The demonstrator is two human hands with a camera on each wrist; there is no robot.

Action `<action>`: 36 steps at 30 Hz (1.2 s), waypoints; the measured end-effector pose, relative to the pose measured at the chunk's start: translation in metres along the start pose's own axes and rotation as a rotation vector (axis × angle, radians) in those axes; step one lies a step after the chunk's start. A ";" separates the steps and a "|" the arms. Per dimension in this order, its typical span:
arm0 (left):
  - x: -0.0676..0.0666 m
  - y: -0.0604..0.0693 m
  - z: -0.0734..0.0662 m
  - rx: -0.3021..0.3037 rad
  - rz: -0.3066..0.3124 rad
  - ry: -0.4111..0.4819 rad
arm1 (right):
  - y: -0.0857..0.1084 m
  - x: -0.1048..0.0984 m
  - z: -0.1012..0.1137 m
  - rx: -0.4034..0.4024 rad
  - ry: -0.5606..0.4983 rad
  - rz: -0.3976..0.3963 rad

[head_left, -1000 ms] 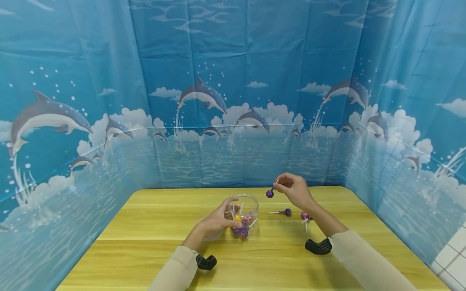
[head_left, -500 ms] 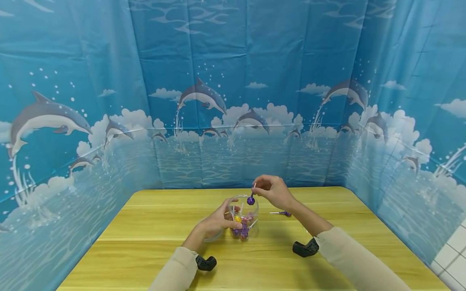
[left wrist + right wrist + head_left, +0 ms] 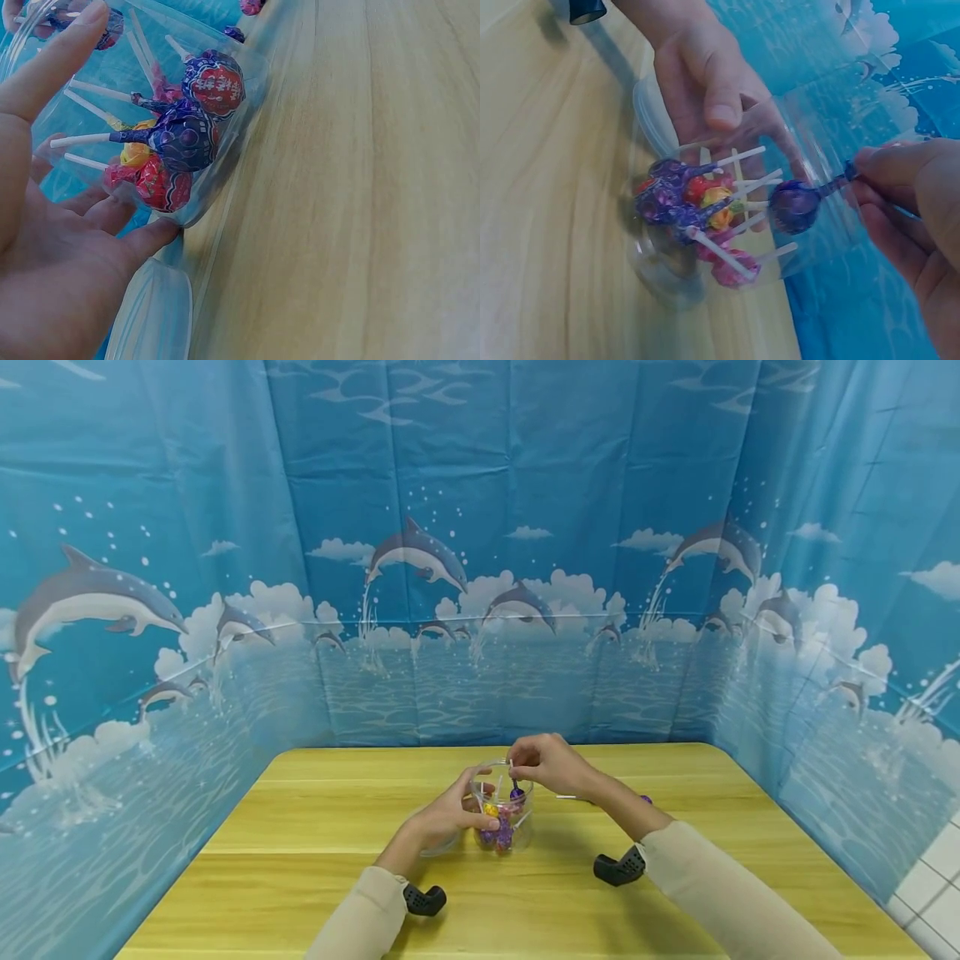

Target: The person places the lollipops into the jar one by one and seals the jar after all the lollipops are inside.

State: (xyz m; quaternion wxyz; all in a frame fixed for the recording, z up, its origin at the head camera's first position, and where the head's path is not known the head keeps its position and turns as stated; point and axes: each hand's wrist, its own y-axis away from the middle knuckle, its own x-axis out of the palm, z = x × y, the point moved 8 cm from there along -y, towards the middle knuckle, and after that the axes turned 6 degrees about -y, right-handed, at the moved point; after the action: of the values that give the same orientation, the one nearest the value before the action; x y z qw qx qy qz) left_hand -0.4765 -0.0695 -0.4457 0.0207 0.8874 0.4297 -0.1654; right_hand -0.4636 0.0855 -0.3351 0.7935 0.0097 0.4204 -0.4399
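Note:
My left hand (image 3: 442, 818) holds a clear plastic jar (image 3: 528, 833) from its left side, thumb and fingers curled round the wall. Inside lie several wrapped lollipops, among them a purple one (image 3: 184, 139), a red one (image 3: 161, 186), a yellow one (image 3: 720, 216) and a pink one (image 3: 735, 270), their white sticks towards the mouth. At the jar's opening, my right hand (image 3: 553, 764) pinches another purple lollipop (image 3: 795, 206) near its stick. This one hangs head down within the rim, above the others.
A clear round lid (image 3: 154, 311) lies on the wooden table (image 3: 300, 868) beside the jar, partly behind my left hand. Right of the jar, a loose lollipop's stick (image 3: 567, 797) and a purple wrapper (image 3: 646, 799) show past my right forearm. A dolphin-print curtain (image 3: 480, 693) surrounds the table.
My right hand has carried the purple lollipop leftwards from above the table, then down into the jar's mouth. The left hand and jar have stayed put.

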 end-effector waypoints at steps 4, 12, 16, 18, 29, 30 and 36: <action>0.000 0.000 0.000 0.007 0.002 -0.007 | -0.004 0.004 0.001 0.001 0.038 0.062; 0.000 0.000 0.002 0.000 0.004 -0.023 | -0.003 0.004 0.003 0.007 0.027 0.071; 0.000 0.001 0.000 0.000 0.000 -0.025 | 0.000 -0.001 0.005 -0.002 0.019 0.038; 0.000 0.001 0.000 0.000 -0.001 -0.023 | 0.002 -0.004 0.004 -0.005 0.012 0.018; -0.001 -0.001 0.004 -0.006 -0.011 0.003 | 0.016 -0.027 -0.013 0.022 -0.021 -0.082; -0.001 -0.001 0.004 -0.006 -0.012 0.005 | 0.018 -0.029 -0.015 0.026 -0.018 -0.088; -0.001 -0.001 0.003 0.000 -0.014 0.001 | 0.030 -0.040 -0.026 0.067 -0.015 -0.105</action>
State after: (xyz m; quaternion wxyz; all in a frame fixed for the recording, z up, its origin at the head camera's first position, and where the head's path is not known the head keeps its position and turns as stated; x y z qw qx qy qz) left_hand -0.4785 -0.0702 -0.4483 0.0195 0.8846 0.4358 -0.1649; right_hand -0.4696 0.1412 -0.3356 0.7718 0.0107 0.3994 -0.4946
